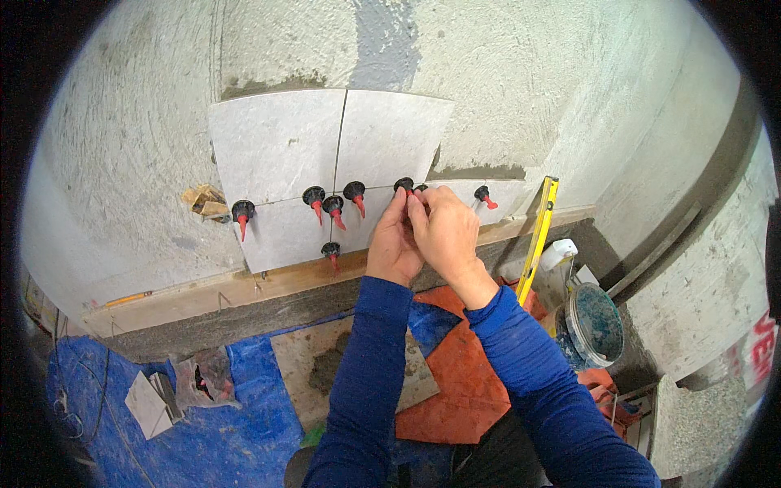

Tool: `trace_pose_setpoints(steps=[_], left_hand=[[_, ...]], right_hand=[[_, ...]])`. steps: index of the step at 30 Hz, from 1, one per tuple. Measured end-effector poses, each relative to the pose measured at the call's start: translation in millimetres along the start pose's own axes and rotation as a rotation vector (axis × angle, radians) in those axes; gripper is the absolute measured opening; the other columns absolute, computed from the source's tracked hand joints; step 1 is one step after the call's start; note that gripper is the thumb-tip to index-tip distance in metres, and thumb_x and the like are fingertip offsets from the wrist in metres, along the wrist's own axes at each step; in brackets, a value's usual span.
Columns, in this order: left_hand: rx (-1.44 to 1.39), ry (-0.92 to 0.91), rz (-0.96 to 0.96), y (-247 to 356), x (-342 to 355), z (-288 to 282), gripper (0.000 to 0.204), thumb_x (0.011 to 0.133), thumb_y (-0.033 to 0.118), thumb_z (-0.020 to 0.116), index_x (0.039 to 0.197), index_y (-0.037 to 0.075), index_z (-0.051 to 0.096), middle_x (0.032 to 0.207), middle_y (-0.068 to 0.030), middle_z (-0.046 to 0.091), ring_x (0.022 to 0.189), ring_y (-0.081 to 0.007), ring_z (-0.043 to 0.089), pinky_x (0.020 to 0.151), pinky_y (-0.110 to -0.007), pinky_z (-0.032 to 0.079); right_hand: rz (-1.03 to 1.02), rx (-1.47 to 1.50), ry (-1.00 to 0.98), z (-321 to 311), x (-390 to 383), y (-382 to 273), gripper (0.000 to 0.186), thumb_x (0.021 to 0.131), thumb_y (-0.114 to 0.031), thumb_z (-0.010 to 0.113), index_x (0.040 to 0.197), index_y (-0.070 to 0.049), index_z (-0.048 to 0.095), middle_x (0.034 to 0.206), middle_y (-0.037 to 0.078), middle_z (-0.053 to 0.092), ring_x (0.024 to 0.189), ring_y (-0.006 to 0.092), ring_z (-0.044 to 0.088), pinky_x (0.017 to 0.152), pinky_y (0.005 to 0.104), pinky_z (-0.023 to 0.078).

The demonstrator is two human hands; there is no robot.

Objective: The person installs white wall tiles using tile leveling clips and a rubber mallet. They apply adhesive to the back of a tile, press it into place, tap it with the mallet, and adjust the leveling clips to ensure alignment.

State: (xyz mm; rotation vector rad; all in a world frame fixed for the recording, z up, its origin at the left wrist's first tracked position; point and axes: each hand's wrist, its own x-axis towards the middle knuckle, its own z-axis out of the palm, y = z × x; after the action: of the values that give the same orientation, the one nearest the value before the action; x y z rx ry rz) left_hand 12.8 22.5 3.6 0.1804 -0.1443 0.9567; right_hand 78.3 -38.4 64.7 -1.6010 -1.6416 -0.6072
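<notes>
Large light-grey tiles (281, 138) cover the lower part of the rough wall in two rows. Along their joints sit several black tile leveling clips with red handles, such as one at the left edge (242, 213) and one near the middle (334, 206). My left hand (392, 248) and my right hand (447, 236) meet at a leveling clip (404, 185) on the joint right of centre. Both sets of fingers are pinched together around its lower part, which they mostly hide. A second black cap shows partly behind my right fingers.
A wooden batten (285, 281) runs under the tiles. To the right, a yellow spirit level (540, 236) leans on the wall beside a bucket (598, 325). Blue sheeting (244, 423) and orange sheeting (468, 382) cover the floor. A plastic bag (205, 378) and tile offcuts (150, 407) lie left.
</notes>
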Motion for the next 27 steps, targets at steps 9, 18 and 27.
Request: trace_pose_setpoints(steps=[9,18,27], left_hand=[[0.029,-0.006,0.03,-4.6,1.8,-9.8,0.024,0.107,0.029,0.058,0.115,0.008,0.065,0.11,-0.0072,0.072,0.102,-0.0201,0.069,0.093,-0.036,0.056],[0.108,0.261,0.175,-11.6,-2.4,-8.5,0.022,0.104,0.032,0.062,0.1,0.011,0.066,0.084,-0.0008,0.062,0.078,-0.0158,0.06,0.071,-0.032,0.051],[0.078,0.125,0.015,-5.7,-9.6,4.5,0.026,0.108,0.029,0.053,0.113,0.008,0.068,0.109,-0.0068,0.071,0.1,-0.0192,0.067,0.088,-0.035,0.055]], right_hand=[[0.168,0.101,0.037,7.3,0.5,-0.9,0.031,0.091,-0.03,0.07,0.08,-0.001,0.071,0.074,0.021,0.068,0.071,0.0423,0.068,0.064,0.0506,0.05],[0.177,0.072,-0.022,2.5,3.7,-2.0,0.027,0.089,-0.028,0.07,0.08,-0.002,0.071,0.078,0.021,0.069,0.076,0.0419,0.069,0.068,0.0514,0.052],[0.117,0.057,-0.002,0.5,-0.8,-3.8,0.026,0.089,-0.027,0.07,0.08,-0.002,0.072,0.081,0.021,0.07,0.076,0.0421,0.068,0.069,0.0516,0.053]])
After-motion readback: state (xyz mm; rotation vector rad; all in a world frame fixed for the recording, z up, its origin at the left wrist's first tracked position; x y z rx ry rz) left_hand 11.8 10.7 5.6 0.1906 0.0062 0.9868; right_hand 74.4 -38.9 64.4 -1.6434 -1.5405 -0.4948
